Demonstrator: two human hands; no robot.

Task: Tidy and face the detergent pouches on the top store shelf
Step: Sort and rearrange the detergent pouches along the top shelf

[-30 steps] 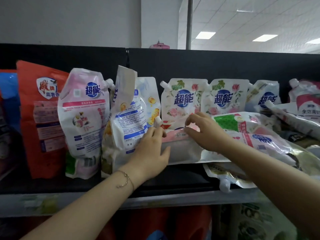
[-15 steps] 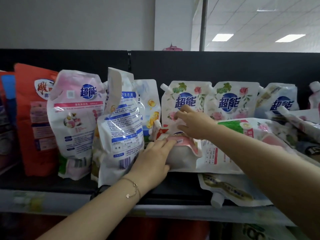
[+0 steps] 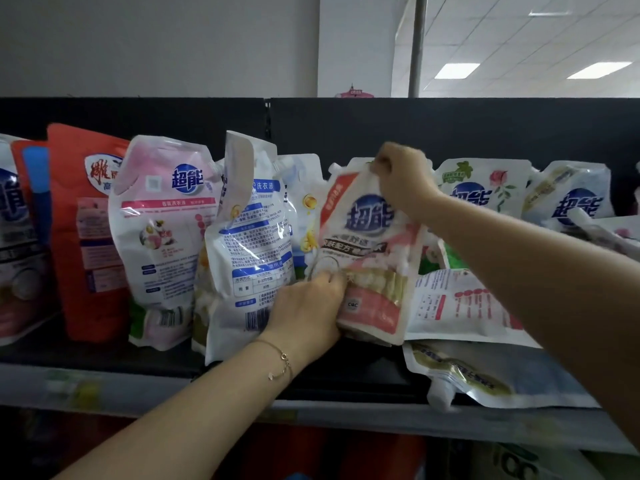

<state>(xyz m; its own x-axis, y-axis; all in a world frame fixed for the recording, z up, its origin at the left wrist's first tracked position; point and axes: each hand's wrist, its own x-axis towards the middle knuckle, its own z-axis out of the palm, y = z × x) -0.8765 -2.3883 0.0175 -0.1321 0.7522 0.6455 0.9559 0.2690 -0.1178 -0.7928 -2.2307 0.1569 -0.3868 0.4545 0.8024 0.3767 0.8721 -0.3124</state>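
Nearest, on the shelf lip [image 3: 138,386], right of centre: flat pouch [image 3: 485,375] lying down, spout toward the front edge, not yet stood up. Just behind, between both grips: pink-and-white pouch [image 3: 367,244], label facing out, long axis close to vertical, top tipped slightly left. Left grip [image 3: 308,313] low, fingers curled round the lower-left edge, wrist coming up from below, bracelet [image 3: 282,362] on it. Right grip [image 3: 405,178] high, pinching the top edge near the right corner, a bit blurred; forearm reaching in from the right across a lying pouch [image 3: 460,303] with its printed back up. Bottom edge at or just above the shelf deck, cannot tell which.

Judged step: standing this pouch up and facing it. Key relation: base below right grip and right beside left grip, so left nearer for seating the base, right only steadying the top. Dark deck directly underneath.

Touching on the left: back-facing pouch [image 3: 249,247], barcode out, likely needing a turn. Further left: pink pouch [image 3: 162,220] and red pouch [image 3: 79,230], upright, fronts out. Far row against the black backboard [image 3: 450,126]: floral pouches [image 3: 481,188], upright, partly hidden behind the right arm. Risk, as a guess: soft pouch slumping once released.
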